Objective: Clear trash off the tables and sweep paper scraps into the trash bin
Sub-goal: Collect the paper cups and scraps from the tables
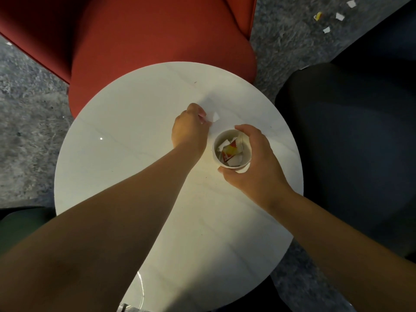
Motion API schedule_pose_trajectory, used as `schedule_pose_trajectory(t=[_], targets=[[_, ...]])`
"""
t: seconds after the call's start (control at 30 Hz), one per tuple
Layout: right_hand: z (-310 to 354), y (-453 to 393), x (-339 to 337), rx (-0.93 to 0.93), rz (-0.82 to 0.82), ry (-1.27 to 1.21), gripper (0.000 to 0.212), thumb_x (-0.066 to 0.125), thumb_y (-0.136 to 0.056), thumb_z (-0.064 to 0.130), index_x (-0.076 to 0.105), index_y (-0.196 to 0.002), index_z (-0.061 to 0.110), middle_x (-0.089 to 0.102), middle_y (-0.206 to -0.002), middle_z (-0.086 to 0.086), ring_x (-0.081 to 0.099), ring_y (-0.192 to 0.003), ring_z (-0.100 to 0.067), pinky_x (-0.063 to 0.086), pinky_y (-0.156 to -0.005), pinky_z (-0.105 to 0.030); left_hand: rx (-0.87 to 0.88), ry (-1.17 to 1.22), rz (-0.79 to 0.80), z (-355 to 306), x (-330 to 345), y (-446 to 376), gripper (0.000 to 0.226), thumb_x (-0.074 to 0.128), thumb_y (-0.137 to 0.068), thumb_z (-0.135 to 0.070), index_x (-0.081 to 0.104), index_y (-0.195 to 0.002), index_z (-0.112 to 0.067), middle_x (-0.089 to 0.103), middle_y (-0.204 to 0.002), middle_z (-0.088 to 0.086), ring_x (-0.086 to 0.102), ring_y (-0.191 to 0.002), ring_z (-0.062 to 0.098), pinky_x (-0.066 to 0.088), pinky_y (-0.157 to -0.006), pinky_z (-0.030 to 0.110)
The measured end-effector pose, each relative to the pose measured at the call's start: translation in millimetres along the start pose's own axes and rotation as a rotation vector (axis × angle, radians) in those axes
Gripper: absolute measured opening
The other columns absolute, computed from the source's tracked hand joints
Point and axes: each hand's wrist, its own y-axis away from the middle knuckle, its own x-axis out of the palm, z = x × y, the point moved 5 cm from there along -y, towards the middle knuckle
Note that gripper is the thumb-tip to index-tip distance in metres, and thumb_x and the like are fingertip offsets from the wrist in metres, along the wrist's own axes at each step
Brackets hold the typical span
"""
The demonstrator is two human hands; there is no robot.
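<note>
On the round white table (pixel 126 167) stands a white paper cup (pixel 225 136) holding white paper scraps and a red-and-yellow wrapper (pixel 230 150). My right hand (pixel 254 163) is wrapped around the cup's right side, thumb at its near rim. My left hand (pixel 190 129) is just left of the cup, fingertips pinching a small white paper scrap (pixel 215 117) that lies at the table surface.
A red armchair (pixel 135 41) stands beyond the table and a dark chair (pixel 351 136) to the right. Several paper scraps (pixel 339 16) and a yellow wrapper piece (pixel 317 16) lie on the grey carpet at top right. A clear plastic item (pixel 140 291) shows at the table's near edge.
</note>
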Motion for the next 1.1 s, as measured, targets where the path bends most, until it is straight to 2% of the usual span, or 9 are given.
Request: schedule_pose_trajectory(t=[0.17,0.27,0.37,0.5,0.63,0.73,0.87,0.97,1.1], targets=[[1,-1,0,0.002,0.017,0.014,0.085,0.084,-0.068,0.036,0.032,-0.136,0.037,0.041,-0.132,0.016,0.041,-0.115,-0.001,0.035,-0.074,0.004,-0.042,0.094,0.100,3,-9,5,0.011,0.066,-0.091,-0.018,0.061,-0.096,-0.026,0.063,-0.099,-0.005,0.059,-0.090,0.013,0.041,-0.070,0.014],[4,-3,-1,0.010,0.032,0.024,0.084,0.084,-0.069,0.036,0.033,-0.135,0.036,0.042,-0.131,0.015,0.042,-0.114,-0.001,0.034,-0.076,0.002,-0.054,0.168,0.080,1,-28,16,0.007,0.067,-0.091,-0.017,0.066,-0.094,-0.023,0.066,-0.097,-0.006,0.062,-0.089,0.011,0.043,-0.071,0.010],[9,-4,-1,0.015,0.050,0.068,0.083,0.083,-0.069,0.039,0.032,-0.135,0.036,0.043,-0.131,0.014,0.042,-0.113,-0.002,0.033,-0.074,0.002,-0.002,0.270,0.020,-15,-60,37,0.007,0.070,-0.089,-0.022,0.070,-0.096,-0.021,0.065,-0.085,-0.015,0.061,-0.077,0.001,0.042,-0.063,0.000],[23,-4,0,-0.033,0.038,0.111,0.081,0.084,-0.067,0.039,0.035,-0.131,0.034,0.045,-0.126,0.013,0.045,-0.107,-0.001,0.034,-0.065,0.007,0.072,0.370,0.044,-43,-95,80,0.008,0.073,-0.086,-0.022,0.066,-0.085,-0.026,0.064,-0.080,-0.016,0.060,-0.073,0.002,0.044,-0.063,0.001],[39,-1,3,-0.061,0.057,0.050,0.080,0.086,-0.066,0.034,0.038,-0.130,0.032,0.048,-0.126,0.010,0.053,-0.101,0.000,0.038,-0.068,0.006,0.155,0.252,0.169,-49,-112,111,0.016,0.074,-0.085,-0.027,0.066,-0.079,-0.039,0.065,-0.083,-0.018,0.060,-0.075,0.003,0.045,-0.064,0.005],[54,4,3,-0.105,0.066,0.008,0.076,0.085,-0.067,0.031,0.041,-0.129,0.032,0.049,-0.124,0.010,0.053,-0.107,-0.006,0.046,-0.074,-0.004,0.127,0.221,0.038,-33,-133,117,0.015,0.069,-0.089,-0.025,0.065,-0.089,-0.040,0.064,-0.092,-0.020,0.059,-0.079,-0.002,0.043,-0.065,0.002],[72,12,7,-0.163,0.079,0.074,0.077,0.085,-0.067,0.032,0.038,-0.129,0.031,0.046,-0.123,0.011,0.047,-0.106,-0.004,0.039,-0.069,0.000,0.048,0.177,-0.105,4,-164,125,0.013,0.063,-0.093,-0.021,0.070,-0.098,-0.030,0.064,-0.096,-0.016,0.057,-0.077,-0.005,0.037,-0.065,-0.004],[85,22,19,-0.197,0.116,0.100,0.078,0.086,-0.063,0.035,0.041,-0.127,0.030,0.048,-0.120,0.007,0.050,-0.102,-0.006,0.040,-0.072,-0.003,-0.016,0.016,-0.110,51,-180,143,0.015,0.063,-0.092,-0.018,0.071,-0.104,-0.022,0.065,-0.100,-0.006,0.056,-0.073,0.000,0.036,-0.068,0.003],[115,41,38,-0.277,0.171,0.150,0.078,0.087,-0.063,0.029,0.042,-0.127,0.027,0.048,-0.121,0.002,0.047,-0.101,-0.006,0.039,-0.073,-0.007,-0.198,-0.164,-0.002,125,-194,182,0.029,0.061,-0.094,-0.023,0.062,-0.123,-0.018,0.059,-0.120,0.006,0.060,-0.104,0.021,0.044,-0.089,0.026]])
